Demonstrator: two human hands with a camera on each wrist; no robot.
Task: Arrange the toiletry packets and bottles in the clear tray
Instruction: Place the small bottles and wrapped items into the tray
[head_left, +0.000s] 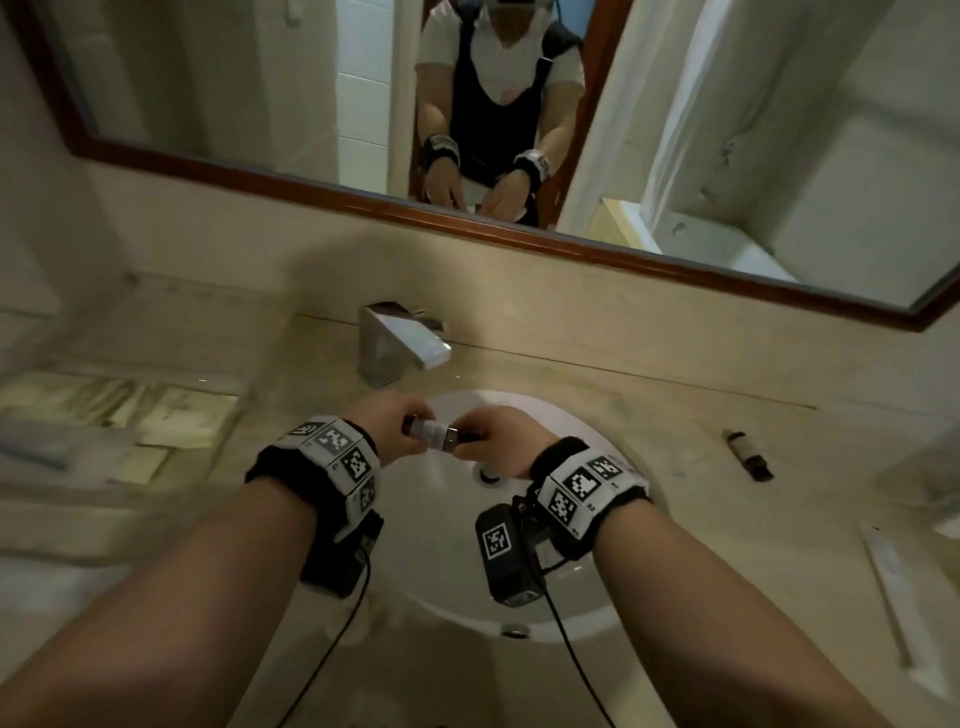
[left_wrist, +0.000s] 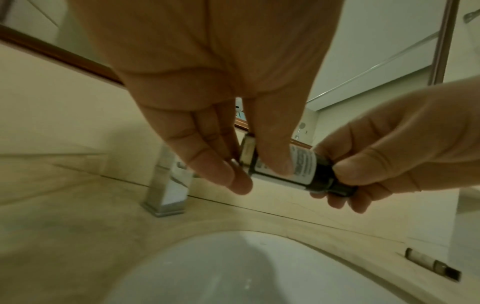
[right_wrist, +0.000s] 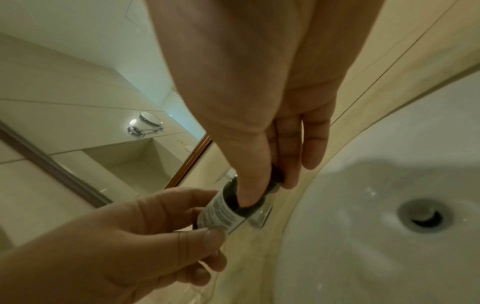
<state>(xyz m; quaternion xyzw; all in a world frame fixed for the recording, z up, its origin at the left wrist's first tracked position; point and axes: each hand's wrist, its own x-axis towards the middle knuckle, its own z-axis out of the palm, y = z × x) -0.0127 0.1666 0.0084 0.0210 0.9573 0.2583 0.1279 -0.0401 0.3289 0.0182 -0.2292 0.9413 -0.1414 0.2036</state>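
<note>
A small dark bottle (head_left: 435, 434) with a white label lies sideways in the air over the sink, held by both hands. My left hand (head_left: 410, 423) pinches its base end between thumb and fingers, plain in the left wrist view (left_wrist: 257, 174). My right hand (head_left: 475, 435) grips the dark cap end, thumb on top (right_wrist: 267, 191). The bottle's label (right_wrist: 219, 211) faces the right wrist camera. A second small bottle (head_left: 748, 454) lies on the counter to the right (left_wrist: 432, 265). The clear tray (head_left: 249, 387) sits at the left, with pale packets (head_left: 182, 415) inside; it is blurred.
A white sink basin (head_left: 441, 530) lies under my hands, its drain (right_wrist: 422, 216) open. The chrome faucet (head_left: 400, 343) stands just behind. A long white packet (head_left: 888, 587) lies on the counter at the right. A mirror (head_left: 311, 104) covers the back wall.
</note>
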